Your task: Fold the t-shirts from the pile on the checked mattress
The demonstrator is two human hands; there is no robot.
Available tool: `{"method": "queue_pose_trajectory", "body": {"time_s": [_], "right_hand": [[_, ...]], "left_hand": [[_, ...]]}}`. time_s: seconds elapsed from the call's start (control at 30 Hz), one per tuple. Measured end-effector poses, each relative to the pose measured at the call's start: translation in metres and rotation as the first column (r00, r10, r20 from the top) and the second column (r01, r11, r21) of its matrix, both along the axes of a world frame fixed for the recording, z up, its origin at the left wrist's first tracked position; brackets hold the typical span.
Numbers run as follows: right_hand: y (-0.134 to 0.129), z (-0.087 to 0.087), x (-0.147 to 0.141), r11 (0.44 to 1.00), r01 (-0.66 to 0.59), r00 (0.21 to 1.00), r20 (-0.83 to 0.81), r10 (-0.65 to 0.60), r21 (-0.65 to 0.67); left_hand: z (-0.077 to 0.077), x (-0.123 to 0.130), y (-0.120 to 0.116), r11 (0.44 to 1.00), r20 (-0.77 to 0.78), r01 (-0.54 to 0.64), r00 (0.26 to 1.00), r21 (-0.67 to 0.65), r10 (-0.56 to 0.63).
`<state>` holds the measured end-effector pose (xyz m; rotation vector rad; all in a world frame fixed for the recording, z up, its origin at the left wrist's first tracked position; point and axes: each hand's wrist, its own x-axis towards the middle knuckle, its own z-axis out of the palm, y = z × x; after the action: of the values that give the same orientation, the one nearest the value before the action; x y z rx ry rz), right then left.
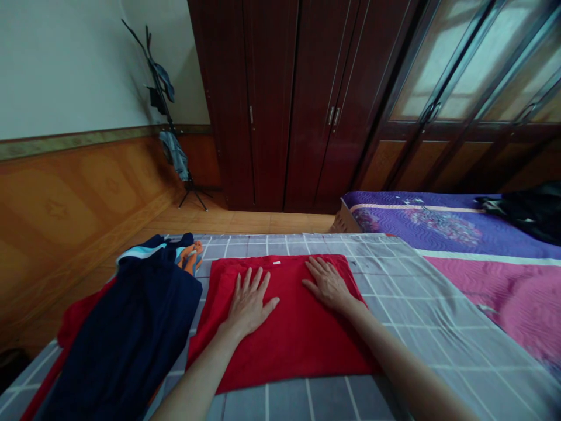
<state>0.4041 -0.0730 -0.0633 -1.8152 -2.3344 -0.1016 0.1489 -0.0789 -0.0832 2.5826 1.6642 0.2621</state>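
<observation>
A red cloth garment (289, 345) lies spread flat in a rough rectangle on a grey checked sheet (394, 292), with a small white tag near its far edge. My left hand (250, 301) rests on its left part, palm down with the fingers spread. On its far right part lies my right hand (328, 283), also flat with fingers apart. Neither hand holds anything. Left of the red cloth is a pile of clothes with a dark blue garment (131, 321) on top.
Beyond the bed stand a dark red wardrobe (272, 105) and a coat rack (169, 117) with clothes. At right is another bed with a purple and pink cover (438, 225) and a black item (530, 210) on it. A patterned wall (87, 216) runs along the left.
</observation>
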Motion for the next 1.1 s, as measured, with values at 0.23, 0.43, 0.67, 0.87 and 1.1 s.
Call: {"method": "queue_pose_trajectory", "body": {"time_s": [0.23, 0.43, 0.67, 0.87, 1.1], "right_hand": [[0.028, 0.017, 0.017, 0.986, 0.166, 0.986, 0.004, -0.166, 0.034], [0.063, 0.012, 0.004, 0.985, 0.171, 0.985, 0.013, -0.171, 0.018], [0.066, -0.001, 0.003, 0.976, 0.180, 0.984, -0.012, -0.180, 0.123], [0.043, 0.001, -0.022, 0.973, 0.136, 0.991, -0.005, -0.137, 0.186], [-0.005, -0.017, -0.032, 0.991, 0.005, 1.000, 0.012, -0.006, 0.134]], "left_hand": [[-0.003, -0.001, 0.001, 1.000, 0.000, 0.004, 1.000, -0.009, -0.004], [-0.001, -0.001, 0.000, 1.000, 0.007, 0.006, 1.000, -0.003, -0.006], [0.002, 0.000, 0.000, 0.999, 0.015, 0.002, 1.000, -0.035, -0.001], [-0.003, -0.001, 0.001, 1.000, 0.055, 0.009, 0.998, -0.017, -0.008], [0.013, -0.005, 0.003, 0.994, 0.079, -0.071, 0.995, 0.087, 0.064]]}}
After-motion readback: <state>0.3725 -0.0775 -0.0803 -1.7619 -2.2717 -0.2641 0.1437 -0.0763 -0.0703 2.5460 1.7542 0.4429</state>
